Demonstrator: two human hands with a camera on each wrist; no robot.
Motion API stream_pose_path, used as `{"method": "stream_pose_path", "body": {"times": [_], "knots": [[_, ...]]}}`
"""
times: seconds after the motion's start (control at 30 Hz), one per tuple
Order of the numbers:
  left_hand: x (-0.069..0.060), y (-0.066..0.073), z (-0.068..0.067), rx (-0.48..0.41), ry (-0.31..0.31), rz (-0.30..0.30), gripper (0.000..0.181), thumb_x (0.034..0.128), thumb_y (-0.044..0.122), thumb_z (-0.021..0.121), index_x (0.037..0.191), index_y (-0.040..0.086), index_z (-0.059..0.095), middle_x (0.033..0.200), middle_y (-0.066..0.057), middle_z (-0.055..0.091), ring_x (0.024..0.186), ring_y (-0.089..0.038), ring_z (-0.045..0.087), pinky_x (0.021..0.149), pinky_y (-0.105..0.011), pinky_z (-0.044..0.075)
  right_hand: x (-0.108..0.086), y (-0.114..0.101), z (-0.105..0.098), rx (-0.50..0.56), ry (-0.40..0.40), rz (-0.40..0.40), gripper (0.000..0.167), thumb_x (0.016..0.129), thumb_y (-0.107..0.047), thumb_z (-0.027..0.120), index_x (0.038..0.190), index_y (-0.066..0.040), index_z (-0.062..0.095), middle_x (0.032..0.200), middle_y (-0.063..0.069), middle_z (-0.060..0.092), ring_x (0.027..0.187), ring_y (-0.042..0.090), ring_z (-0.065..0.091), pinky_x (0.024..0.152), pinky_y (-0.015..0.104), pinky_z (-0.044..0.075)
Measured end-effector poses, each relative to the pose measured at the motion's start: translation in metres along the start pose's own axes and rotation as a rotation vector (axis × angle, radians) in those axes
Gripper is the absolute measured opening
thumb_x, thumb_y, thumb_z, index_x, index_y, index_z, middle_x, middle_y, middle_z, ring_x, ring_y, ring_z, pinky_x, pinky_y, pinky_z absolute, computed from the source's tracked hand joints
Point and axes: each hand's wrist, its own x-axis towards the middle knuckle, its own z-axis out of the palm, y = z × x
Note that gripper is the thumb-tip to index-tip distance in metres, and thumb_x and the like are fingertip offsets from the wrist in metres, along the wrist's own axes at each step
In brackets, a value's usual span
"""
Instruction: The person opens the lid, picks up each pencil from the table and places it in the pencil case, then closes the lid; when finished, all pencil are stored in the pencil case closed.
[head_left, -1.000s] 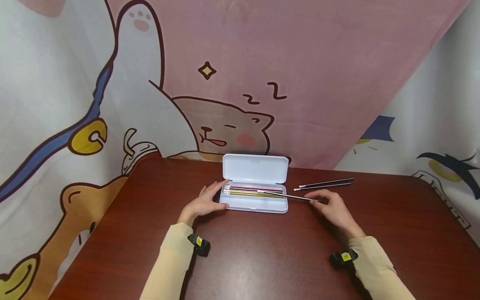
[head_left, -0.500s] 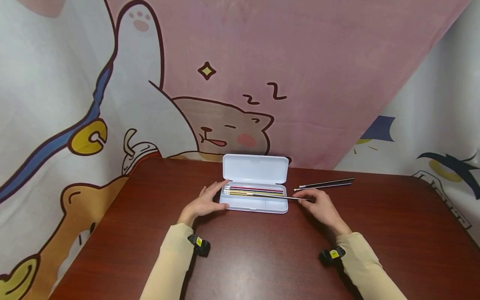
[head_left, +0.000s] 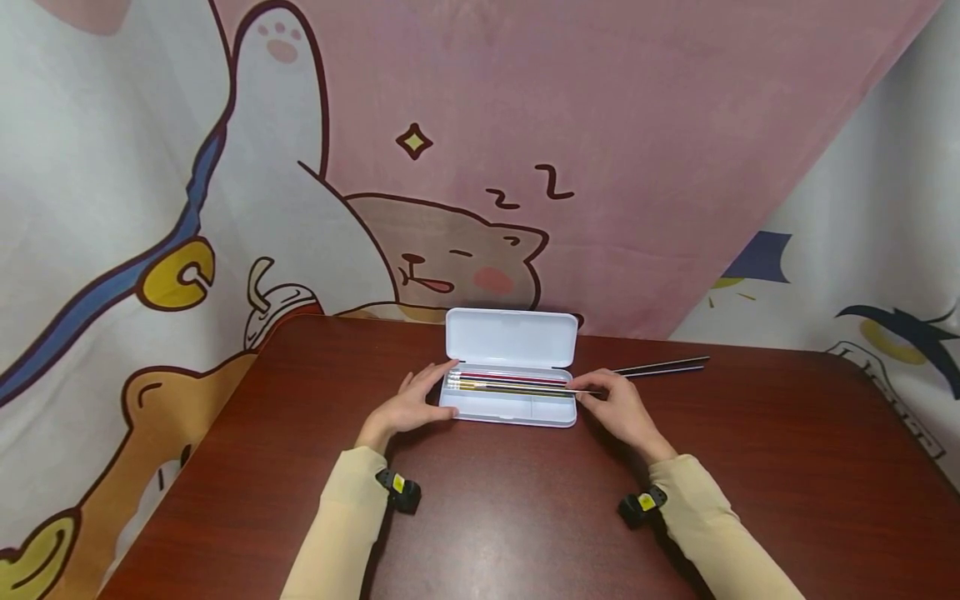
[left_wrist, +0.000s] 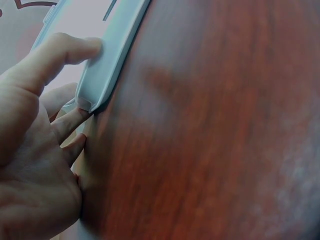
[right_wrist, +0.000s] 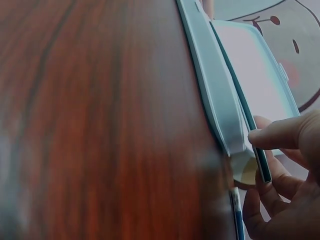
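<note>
A white pencil case point(head_left: 491, 407) lies on the table with its lid raised. Several pencils point(head_left: 510, 377), red, dark and yellow, lie in its long rear compartment, white eraser ends to the left. My left hand point(head_left: 405, 408) holds the case's left end, thumb on the front wall and fingers at the far side and corner. At the other end, my right hand point(head_left: 618, 412) pinches the end of a dark pencil point(right_wrist: 246, 105) between thumb and fingers. This pencil stretches leftward over the rear compartment; whether it touches the pencils below, I cannot tell.
Two more pencils, one black point(head_left: 663, 365) and one bluish point(head_left: 675, 370), lie on the table behind my right hand, which covers their left ends. A cartoon-printed cloth point(head_left: 637, 167) hangs along the table's back edge. The front of the case has shallow compartments, split by a divider.
My right hand has moved left, carrying the pencil farther over the case and lowering it toward the other pencils. It now hides the loose pencils' eraser ends. The left hand stays put.
</note>
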Motion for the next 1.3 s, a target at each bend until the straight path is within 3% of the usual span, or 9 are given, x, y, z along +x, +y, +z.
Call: {"method": "stream_pose_path", "body": {"times": [0.43, 0.83, 1.17, 1.3], "knots": [[-0.001, 0.000, 0.000, -0.002, -0.001, 0.005, 0.081, 0.0816, 0.024, 0.072, 0.151, 0.011, 0.033, 0.153, -0.015, 0.031, 0.144, -0.036, 0.011, 0.113, -0.056, -0.003, 0.010, -0.015, 0.019, -0.004, -0.036, -0.072, 0.021, 0.079, 0.010, 0.067, 0.093, -0.002, 0.075, 0.091, 0.007, 0.068, 0.092, 0.028, 0.062, 0.081, 0.042, 0.047], [0.000, 0.002, -0.001, -0.002, -0.006, 0.024, 0.082, 0.0811, 0.022, 0.072, 0.151, 0.010, 0.032, 0.153, -0.015, 0.031, 0.144, -0.036, 0.012, 0.113, -0.056, -0.002, 0.015, -0.016, 0.027, 0.000, -0.029, -0.017, 0.021, 0.076, 0.010, 0.069, 0.092, -0.003, 0.075, 0.092, 0.008, 0.068, 0.092, 0.027, 0.062, 0.082, 0.043, 0.048], [-0.001, 0.002, -0.001, 0.004, -0.002, 0.013, 0.081, 0.0812, 0.022, 0.072, 0.151, 0.011, 0.032, 0.153, -0.015, 0.032, 0.144, -0.035, 0.012, 0.113, -0.055, -0.002, 0.015, -0.018, 0.026, 0.015, -0.016, -0.017, 0.018, 0.077, 0.006, 0.074, 0.092, -0.004, 0.075, 0.089, 0.006, 0.066, 0.077, 0.024, 0.056, 0.065, 0.031, 0.044], [-0.002, 0.002, -0.001, 0.003, -0.002, 0.001, 0.081, 0.0812, 0.022, 0.072, 0.151, 0.011, 0.032, 0.153, -0.014, 0.032, 0.144, -0.035, 0.012, 0.113, -0.054, -0.002, 0.012, -0.014, 0.020, 0.016, -0.010, 0.003, 0.018, 0.079, 0.004, 0.073, 0.094, -0.005, 0.075, 0.092, 0.007, 0.066, 0.080, 0.024, 0.056, 0.066, 0.031, 0.044]]}}
